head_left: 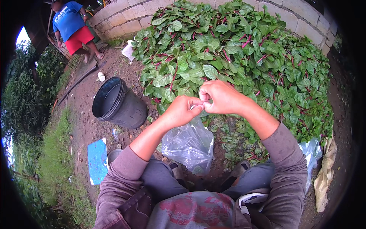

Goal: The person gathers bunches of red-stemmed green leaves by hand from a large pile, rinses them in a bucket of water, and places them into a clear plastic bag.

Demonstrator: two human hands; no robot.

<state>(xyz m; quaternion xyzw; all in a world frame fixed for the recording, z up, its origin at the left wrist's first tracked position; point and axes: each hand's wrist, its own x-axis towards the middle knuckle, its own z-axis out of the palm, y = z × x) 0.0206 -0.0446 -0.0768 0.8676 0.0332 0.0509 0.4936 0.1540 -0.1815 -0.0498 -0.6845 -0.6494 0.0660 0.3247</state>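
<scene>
A clear plastic bag point(189, 145) hangs between my knees, gathered at its top where both hands meet. My left hand point(182, 110) is closed, thumb and finger pinching the bag's top. Right beside it, my right hand point(222, 97) is closed too, its fingertips pressed against the same gathered plastic. The bag looks mostly see-through, and what lies in its bottom is hard to make out. Just beyond my hands spreads a large heap of leafy greens point(213, 57) with purple-red stems.
A black bucket point(124, 105) stands tilted on the soil at the left. Nearer lies a blue board point(98, 161). Clear plastic point(310, 152) and brown paper point(325, 175) lie at the right. A block wall point(131, 14) runs behind the heap; a person in blue and red point(72, 24) stands far left.
</scene>
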